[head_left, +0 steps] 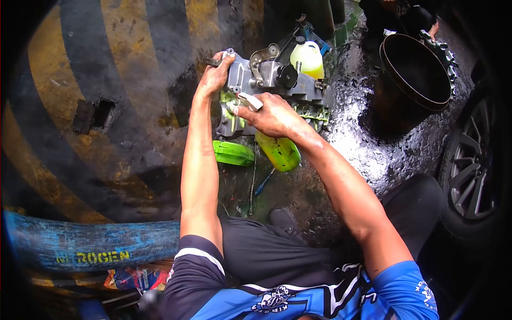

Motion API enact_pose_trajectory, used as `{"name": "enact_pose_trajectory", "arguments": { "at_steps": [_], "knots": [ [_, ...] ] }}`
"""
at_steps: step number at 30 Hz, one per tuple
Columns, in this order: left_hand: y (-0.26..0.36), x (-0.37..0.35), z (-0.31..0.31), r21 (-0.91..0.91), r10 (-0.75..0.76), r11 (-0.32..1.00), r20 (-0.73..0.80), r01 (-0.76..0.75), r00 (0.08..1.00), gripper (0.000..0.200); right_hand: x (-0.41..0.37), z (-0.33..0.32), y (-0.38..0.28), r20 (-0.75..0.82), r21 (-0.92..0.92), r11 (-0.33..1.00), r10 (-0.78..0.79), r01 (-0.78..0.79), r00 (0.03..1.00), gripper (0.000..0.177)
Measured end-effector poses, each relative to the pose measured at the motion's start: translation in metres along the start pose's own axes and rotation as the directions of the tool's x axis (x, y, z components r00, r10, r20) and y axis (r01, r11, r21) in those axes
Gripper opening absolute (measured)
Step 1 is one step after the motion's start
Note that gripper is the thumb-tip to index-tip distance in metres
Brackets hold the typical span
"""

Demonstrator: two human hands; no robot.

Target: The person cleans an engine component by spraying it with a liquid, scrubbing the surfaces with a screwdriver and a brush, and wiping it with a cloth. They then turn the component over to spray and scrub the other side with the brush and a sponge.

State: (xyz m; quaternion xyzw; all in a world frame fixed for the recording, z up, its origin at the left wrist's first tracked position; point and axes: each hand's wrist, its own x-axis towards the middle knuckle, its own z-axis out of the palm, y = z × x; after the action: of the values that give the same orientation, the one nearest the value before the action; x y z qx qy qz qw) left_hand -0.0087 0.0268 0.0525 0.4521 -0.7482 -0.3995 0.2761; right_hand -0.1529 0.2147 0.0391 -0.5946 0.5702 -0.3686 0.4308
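A grey cast-metal engine part (242, 74), with a bracket and a black round cap on it, lies over the floor ahead of me. My left hand (215, 79) is closed around its left end, fingers over the far edge. My right hand (273, 114) is closed on a white flat-handled tool (250, 101), held against the near side of the part; its working end is hidden. Yellow-green wet patches show on the metal there. Just below sit a green cut-open container (280, 153) and a bright green plastic piece (233, 153).
Behind the part stands a jug of yellow liquid (308, 60). A large dark drum (416, 74) is at right, with another person's hand (434, 29) beyond it. A car wheel (472, 160) borders the right; a blue nitrogen cylinder (96, 245) lies at left. A blue-handled tool (264, 182) is on the wet floor.
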Motion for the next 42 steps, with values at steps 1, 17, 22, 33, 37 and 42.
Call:
{"name": "enact_pose_trajectory", "arguments": {
  "at_steps": [1,17,22,33,37,42],
  "knots": [
    [0.0,-0.001,0.001,0.003,0.004,1.0,-0.013,-0.004,1.0,0.05,-0.001,-0.004,-0.001,-0.03,-0.066,0.997,-0.039,0.037,0.999,0.045],
    [-0.021,-0.012,0.026,0.157,0.18,0.979,-0.376,-0.129,0.909,0.051,0.01,-0.058,0.006,-0.18,-0.2,0.963,0.144,-0.179,0.973,0.052],
    [-0.014,-0.02,0.035,0.211,0.153,0.975,-0.436,-0.064,0.887,0.05,0.005,-0.054,0.007,-0.183,-0.216,0.97,0.075,-0.115,0.98,0.05],
    [0.017,-0.031,0.046,0.222,0.064,0.974,-0.461,0.045,0.885,0.046,-0.001,-0.048,0.004,-0.195,-0.298,0.948,0.053,-0.111,0.979,0.042],
    [0.029,-0.032,0.052,0.213,0.044,0.975,-0.481,0.068,0.876,0.044,0.003,-0.056,0.001,-0.175,-0.214,0.966,0.108,-0.144,0.979,0.044],
    [0.038,-0.031,0.057,0.195,0.016,0.977,-0.461,0.084,0.887,0.044,0.003,-0.056,0.012,-0.203,-0.283,0.949,0.082,-0.138,0.976,0.044]
  ]
}}
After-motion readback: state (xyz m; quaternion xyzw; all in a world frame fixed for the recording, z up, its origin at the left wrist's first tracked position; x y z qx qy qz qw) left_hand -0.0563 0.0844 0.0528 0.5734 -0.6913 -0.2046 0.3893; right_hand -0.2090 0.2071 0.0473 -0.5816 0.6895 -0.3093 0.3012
